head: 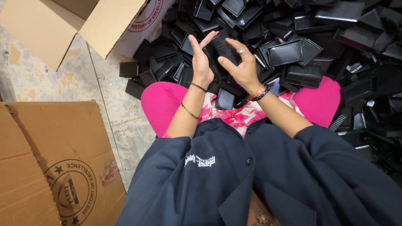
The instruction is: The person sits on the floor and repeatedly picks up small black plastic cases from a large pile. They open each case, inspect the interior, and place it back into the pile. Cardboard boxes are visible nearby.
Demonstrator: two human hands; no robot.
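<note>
one black plastic piece in hand, a large heap unsorted.
left hand and right hand clasped the black piece between them; the pile of black trays covered the floor.

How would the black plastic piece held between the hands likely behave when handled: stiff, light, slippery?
The black plastic piece looks thin and moulded, so probably stiff and light. The left hand and right hand steady it with fingertips only. Glossy faces on the pile of black pieces suggest some slipperiness.

A worn concrete floor with patchy stains shows on the left. Brown cardboard boxes lie on it near and far. Light is even.
</note>
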